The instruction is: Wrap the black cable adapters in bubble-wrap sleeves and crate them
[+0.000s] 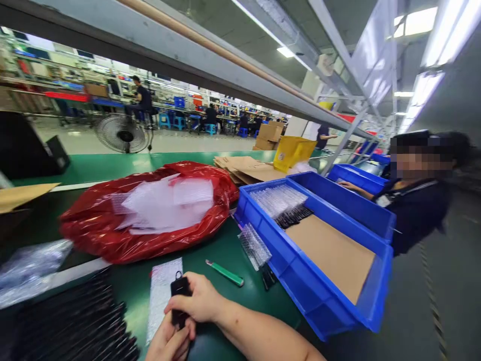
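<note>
My right hand (pixel 201 301) is closed around a small black device (pixel 179 288) with a loop at its top, held just above the green work surface (pixel 221 245). My left hand (pixel 169 343) is curled under the same device from below, at the bottom edge of the view. A small clear bubble-wrap bag (pixel 161 291) lies flat right beside the device on its left. A green pen-shaped tool (pixel 224 273) rests on the surface just right of my hands.
A red plastic bag (pixel 93 230) full of clear bubble bags lies behind my hands. A blue bin (pixel 319 296) with cardboard and packed black parts sits at right. Rows of black parts (pixel 75 321) fill the lower left. A co-worker (pixel 417 200) sits at right.
</note>
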Demonstrator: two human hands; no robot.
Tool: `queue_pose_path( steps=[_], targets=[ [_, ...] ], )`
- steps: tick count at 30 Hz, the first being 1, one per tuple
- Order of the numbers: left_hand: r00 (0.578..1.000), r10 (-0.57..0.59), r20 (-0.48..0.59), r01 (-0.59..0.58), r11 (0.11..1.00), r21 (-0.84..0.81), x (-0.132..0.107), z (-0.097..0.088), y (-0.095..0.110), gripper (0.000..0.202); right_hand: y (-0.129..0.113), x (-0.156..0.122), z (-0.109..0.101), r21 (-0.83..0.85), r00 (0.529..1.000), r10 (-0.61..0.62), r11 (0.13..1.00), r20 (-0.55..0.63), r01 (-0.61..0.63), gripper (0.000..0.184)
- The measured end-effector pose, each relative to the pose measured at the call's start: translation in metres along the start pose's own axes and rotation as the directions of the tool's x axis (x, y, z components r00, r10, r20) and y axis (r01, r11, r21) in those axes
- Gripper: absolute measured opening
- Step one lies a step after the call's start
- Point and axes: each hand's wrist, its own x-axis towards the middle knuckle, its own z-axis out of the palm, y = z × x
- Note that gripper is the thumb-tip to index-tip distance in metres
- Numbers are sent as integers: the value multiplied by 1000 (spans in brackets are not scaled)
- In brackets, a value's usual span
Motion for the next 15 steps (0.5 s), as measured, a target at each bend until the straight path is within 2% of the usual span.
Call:
queue_pose_path(
  steps=[2, 6, 9, 12, 15],
  targets=[
    [1000, -5, 27, 5, 1000, -23, -4, 3, 5, 45, -2, -3, 0, 37, 1000, -8, 999, 4, 8, 46],
    [994, -43, 104, 47, 998, -42, -9, 4, 14, 45, -12, -10, -11, 80, 979, -60, 996, 196, 45, 41],
    [993, -54, 105, 61, 997, -57, -10, 4, 16, 44, -16, -13, -15, 49, 947, -64, 997, 314, 51, 39],
    [995, -52, 87, 60, 994, -90, -9, 5, 17, 43, -10, -12, -8, -3, 964, -38, 999, 265, 41, 48],
    [990, -84, 115, 99, 987, -130, -9, 6, 17, 41, -2, -5, -5, -115, 994, -60, 991, 96, 71, 35]
  ],
)
